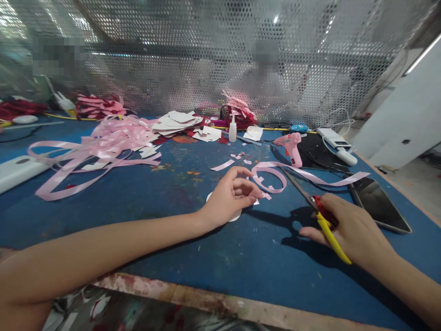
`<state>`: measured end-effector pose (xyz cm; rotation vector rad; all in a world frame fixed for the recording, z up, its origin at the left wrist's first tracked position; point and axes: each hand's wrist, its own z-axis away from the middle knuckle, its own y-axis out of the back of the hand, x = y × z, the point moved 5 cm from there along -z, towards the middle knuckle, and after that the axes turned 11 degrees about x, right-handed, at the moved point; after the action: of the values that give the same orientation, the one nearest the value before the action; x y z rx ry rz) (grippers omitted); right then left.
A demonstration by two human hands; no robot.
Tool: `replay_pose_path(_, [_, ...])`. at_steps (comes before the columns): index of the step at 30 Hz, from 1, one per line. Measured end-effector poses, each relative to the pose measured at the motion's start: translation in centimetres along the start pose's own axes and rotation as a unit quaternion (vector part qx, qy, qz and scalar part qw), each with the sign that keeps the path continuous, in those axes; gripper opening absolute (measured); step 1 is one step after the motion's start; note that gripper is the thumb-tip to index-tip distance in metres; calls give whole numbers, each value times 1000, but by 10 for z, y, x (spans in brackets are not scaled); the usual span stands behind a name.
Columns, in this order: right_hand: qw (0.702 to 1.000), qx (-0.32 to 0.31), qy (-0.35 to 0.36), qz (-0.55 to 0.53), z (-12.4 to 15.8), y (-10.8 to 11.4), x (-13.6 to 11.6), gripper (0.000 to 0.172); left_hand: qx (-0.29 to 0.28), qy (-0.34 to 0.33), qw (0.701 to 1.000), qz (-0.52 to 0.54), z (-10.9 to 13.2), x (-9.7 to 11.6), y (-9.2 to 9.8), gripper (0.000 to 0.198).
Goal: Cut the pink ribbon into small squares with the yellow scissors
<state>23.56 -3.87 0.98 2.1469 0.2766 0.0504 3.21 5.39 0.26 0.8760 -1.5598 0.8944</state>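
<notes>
At the far left of the frame one white box [15, 171] is lying on the blue desk [144, 202]. Just right of it, one loose heap of pink ribbon [103, 145] is spreading across the upper left. Behind that, toward the upper middle, one stack of white paper cut-outs [175, 122] is sitting, with one small glue bottle [233, 128] standing upright near it.

You are resting your left hand [229, 197] at the centre of the frame on one white disc [236, 216]. Its fingers are curling inward beside the short ribbon snippets [267, 196], and I cannot tell whether they are pinching anything. The snippets are lying scattered around, too small to count surely.

Right of that hand one long ribbon strip [275, 177] is looping and trailing off toward the right. One pink glue gun [292, 148] is lying behind it.

Your right hand [347, 230], at the lower right, is gripping one pair of scissors [327, 232] by the yellow and red handles, with the blades pointing up-left across the strip. One power bank [336, 142] and one dark tablet [379, 204] are lying along the right side, the tablet just beside your right hand.

Bare blue surface is lying open between your forearms, down to the worn near edge [206, 294] at the bottom.
</notes>
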Motion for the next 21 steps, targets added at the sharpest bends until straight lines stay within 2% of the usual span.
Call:
replay_pose_path(4, [999,1,-11,-38,-2,0,0,53,20,21,999,21,-2,-2,2,44])
replay_pose_path(9, [1000,-21,5,-19,-2,-2,-3,34,22,24,999,11,-1,0,2,39])
replay_pose_path(17, [998,-33,7,44,4,-6,-4,38,39,7,998,42,1,6,2,40])
replay_pose_path(21, [999,-29,23,32,6,-7,-7,41,20,11,999,47,1,5,0,42])
